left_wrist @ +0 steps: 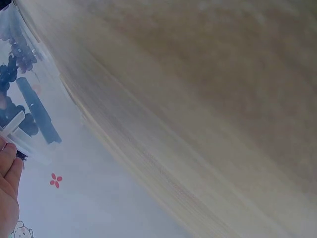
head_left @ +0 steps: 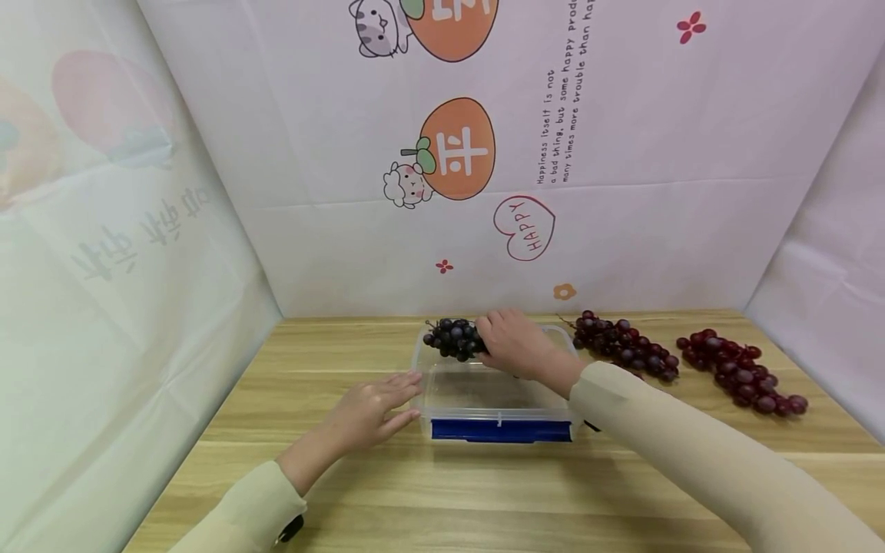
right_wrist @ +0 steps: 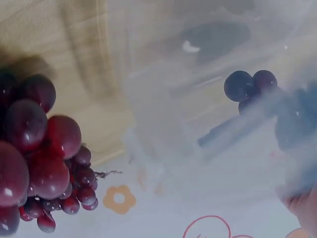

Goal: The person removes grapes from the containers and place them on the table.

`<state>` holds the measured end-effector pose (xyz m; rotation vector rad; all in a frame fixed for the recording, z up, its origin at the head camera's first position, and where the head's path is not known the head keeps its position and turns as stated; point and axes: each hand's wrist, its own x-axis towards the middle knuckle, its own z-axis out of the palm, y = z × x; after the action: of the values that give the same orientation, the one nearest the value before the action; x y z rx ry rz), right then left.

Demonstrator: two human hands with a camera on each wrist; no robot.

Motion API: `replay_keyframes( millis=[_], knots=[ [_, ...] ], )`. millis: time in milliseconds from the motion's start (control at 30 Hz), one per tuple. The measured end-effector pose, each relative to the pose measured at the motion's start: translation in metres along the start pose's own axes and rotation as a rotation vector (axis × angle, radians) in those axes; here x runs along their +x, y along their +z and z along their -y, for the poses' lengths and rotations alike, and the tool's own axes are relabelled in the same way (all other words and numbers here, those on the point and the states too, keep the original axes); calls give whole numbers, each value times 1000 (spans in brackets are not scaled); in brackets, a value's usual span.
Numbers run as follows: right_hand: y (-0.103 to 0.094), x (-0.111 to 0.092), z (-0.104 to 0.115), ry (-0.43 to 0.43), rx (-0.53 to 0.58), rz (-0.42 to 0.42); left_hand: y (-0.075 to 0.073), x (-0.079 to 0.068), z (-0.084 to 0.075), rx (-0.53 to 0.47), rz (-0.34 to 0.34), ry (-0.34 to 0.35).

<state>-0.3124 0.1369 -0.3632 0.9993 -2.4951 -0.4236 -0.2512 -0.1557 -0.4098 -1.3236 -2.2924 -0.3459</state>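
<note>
A clear plastic box [head_left: 498,415] with a blue latch [head_left: 501,431] along its front sits on the wooden table. At its back left, my right hand [head_left: 515,343] grips a bunch of black grapes [head_left: 452,339] over the box. Some of those grapes [right_wrist: 240,87] show in the right wrist view, partly behind blurred plastic. My left hand [head_left: 369,407] touches the box's left side, its fingers fairly straight and the thumb apart. In the left wrist view, only part of the left hand [left_wrist: 7,193] appears, by the box's rim.
Two bunches of red grapes lie to the right of the box: a nearer bunch [head_left: 625,349] beside it and a farther bunch [head_left: 743,375] toward the table's right edge. A printed white cloth [head_left: 332,253] hangs behind the wooden table [head_left: 442,499], with white cloth at both sides.
</note>
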Motion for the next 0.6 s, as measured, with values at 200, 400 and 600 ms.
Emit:
replay_keyframes(
  millis=[200, 400, 600],
  knots=[
    [-10, -2, -9, 7, -12, -32, 0, 0, 0, 0, 7, -6],
    [-19, -5, -14, -2, -52, -75, -1, 0, 0, 7, 27, -16],
    [-29, -10, -17, -6, -73, -112, -1, 0, 0, 5, 32, -17]
  ],
)
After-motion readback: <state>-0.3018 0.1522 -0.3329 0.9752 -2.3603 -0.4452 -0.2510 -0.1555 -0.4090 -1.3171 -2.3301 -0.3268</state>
